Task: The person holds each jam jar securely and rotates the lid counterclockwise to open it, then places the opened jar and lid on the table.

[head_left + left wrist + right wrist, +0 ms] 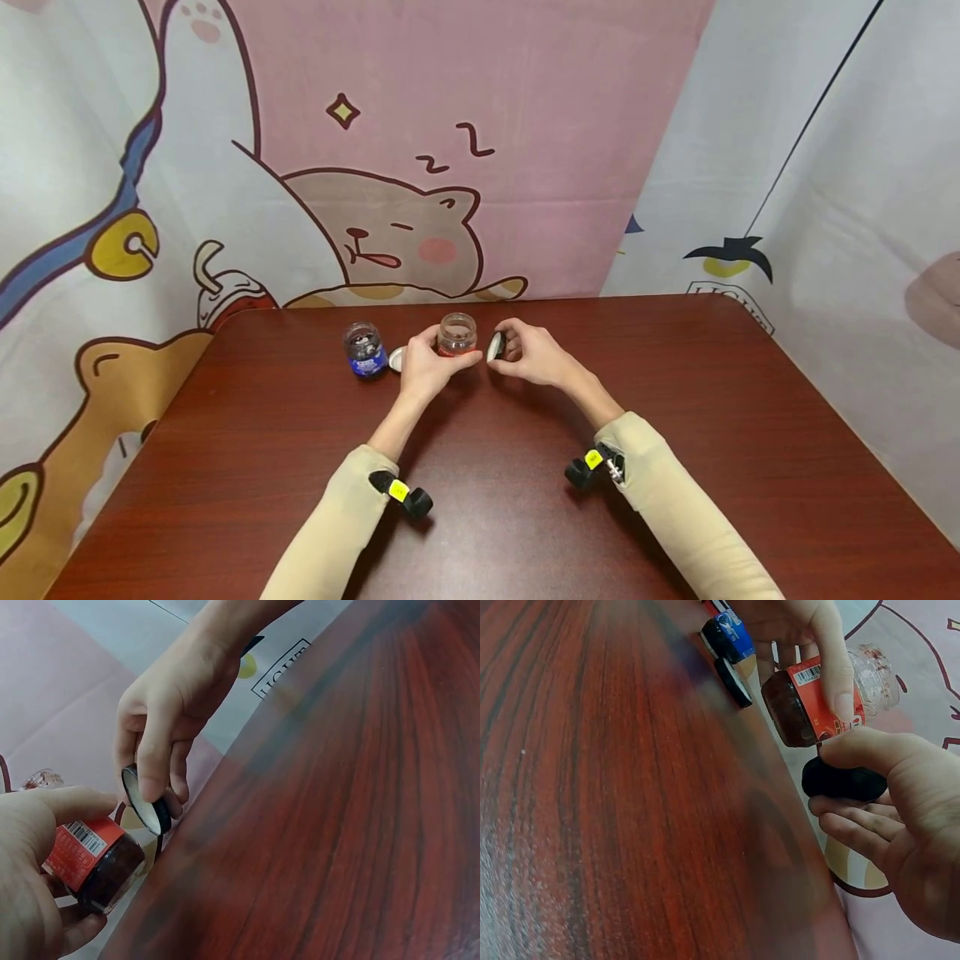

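I have the jar [457,334] in my left hand [424,369], fingers and thumb curled round its red label, at the far middle of the table [675,433]. My right hand [534,353] pinches the black lid [496,346] between thumb and fingertips, just beside the jar and apart from it. The jar's mouth is bare, so I judge the step in hand to be the lid work itself: the lid is off and held clear, and whether it is on its way to the jar or away from it these views do not tell me. In the head view the jar stands about upright, its long axis vertical and its mouth up; the wrist views make it look tilted, though that may only be the camera's slant. The lid stands on edge, its pale inner face [138,796] turned toward the jar and my left hand, its black back toward my right palm. If it is to go on, the next move calls for turning the lid flat, inner face down, centring it over the mouth, then twisting while my left hand holds the jar fast. To the left stand a second jar [364,349] with a blue label and a loose lid [397,359] flat beside it.
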`<state>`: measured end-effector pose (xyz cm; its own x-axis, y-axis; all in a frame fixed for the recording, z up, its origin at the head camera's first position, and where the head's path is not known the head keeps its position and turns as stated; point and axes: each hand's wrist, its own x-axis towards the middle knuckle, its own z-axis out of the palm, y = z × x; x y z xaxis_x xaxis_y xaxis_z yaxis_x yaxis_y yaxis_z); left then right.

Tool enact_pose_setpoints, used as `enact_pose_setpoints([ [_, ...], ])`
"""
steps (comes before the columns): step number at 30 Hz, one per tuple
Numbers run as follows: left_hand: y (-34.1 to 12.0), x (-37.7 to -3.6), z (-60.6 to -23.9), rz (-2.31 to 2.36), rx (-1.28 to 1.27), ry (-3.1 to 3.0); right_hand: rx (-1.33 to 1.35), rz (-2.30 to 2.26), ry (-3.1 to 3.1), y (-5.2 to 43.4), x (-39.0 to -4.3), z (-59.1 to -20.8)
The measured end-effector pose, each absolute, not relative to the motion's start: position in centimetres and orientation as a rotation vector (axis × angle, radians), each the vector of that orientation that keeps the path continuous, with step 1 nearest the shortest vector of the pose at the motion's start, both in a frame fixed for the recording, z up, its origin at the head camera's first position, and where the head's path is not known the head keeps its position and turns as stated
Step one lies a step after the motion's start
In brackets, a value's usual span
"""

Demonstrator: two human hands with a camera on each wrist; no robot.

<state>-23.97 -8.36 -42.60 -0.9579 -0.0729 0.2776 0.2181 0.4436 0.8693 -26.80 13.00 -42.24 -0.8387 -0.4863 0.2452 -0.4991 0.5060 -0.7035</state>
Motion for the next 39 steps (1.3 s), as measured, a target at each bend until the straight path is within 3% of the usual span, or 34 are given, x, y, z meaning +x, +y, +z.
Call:
enact_pose_setpoints([
  [39,-8.1,-25.0,-44.1,-1.495,-0.019,-2.533,0.776,0.915,-2.878,13.1,-28.5,-44.2],
])
